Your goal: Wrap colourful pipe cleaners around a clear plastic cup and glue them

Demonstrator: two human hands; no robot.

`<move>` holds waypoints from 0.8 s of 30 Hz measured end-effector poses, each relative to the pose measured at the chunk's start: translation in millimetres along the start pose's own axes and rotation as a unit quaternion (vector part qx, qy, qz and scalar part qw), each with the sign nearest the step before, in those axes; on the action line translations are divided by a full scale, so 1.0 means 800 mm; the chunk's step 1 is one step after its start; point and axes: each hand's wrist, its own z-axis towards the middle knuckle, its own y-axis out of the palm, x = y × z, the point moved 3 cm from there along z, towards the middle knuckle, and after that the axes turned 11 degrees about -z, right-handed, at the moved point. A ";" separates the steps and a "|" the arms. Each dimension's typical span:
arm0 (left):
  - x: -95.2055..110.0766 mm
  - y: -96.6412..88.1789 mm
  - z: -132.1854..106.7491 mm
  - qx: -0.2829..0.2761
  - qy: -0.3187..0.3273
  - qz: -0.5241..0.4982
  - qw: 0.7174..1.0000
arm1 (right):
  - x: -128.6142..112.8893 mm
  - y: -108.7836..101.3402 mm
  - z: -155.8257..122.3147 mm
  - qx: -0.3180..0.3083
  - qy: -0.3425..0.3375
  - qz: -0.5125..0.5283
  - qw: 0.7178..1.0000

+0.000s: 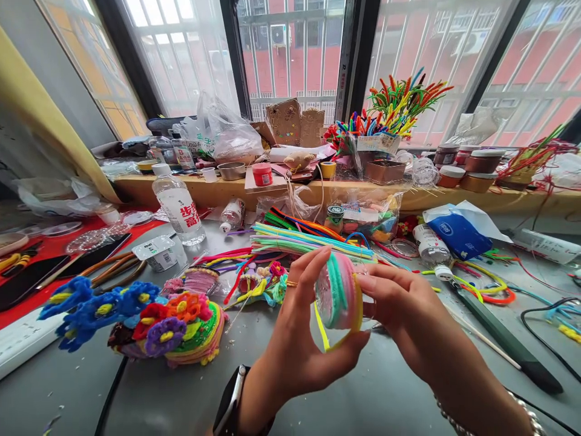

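When looking to the lower half of the frame, seen first — grey table [372, 396], and on its left, flower-covered piece [167, 333]. Right of the middle, gripped by curved fingers of left hand [295, 342] and right hand [408, 306] — clear cup [323, 295], wound with mint, pink and yellow bands [346, 297]. Below it, looping down: yellow strip [322, 328].

Daylight is flooding through the dark-framed, barred window [353, 54], a pink building [295, 69] right outside it! Left of the window slants a yellow curtain [40, 109]; just below the window, a wooden sill [204, 189]; lower still, the grey desk [354, 402].
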 end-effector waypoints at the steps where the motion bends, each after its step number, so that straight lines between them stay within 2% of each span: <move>1: 0.000 0.000 0.000 0.002 -0.003 -0.002 1.000 | 0.000 0.000 0.000 -0.004 0.000 0.007 1.000; 3: -0.001 0.000 0.000 0.001 -0.018 -0.017 1.000 | 0.000 0.000 0.001 -0.012 -0.003 0.015 1.000; 9: -0.011 -0.001 -0.001 -0.044 -0.132 -0.143 0.980 | 0.000 -0.003 0.005 0.005 0.011 0.018 1.000; 13: -0.013 -0.001 0.000 -0.045 -0.145 -0.176 0.973 | 0.000 -0.002 0.006 0.004 0.009 0.008 1.000; 19: -0.015 0.000 0.000 -0.032 -0.133 -0.165 0.977 | -0.001 -0.002 0.005 -0.002 0.001 0.002 1.000; 24: -0.013 -0.001 0.001 -0.027 -0.136 -0.158 0.978 | 0.000 -0.003 0.005 0.019 0.004 0.003 1.000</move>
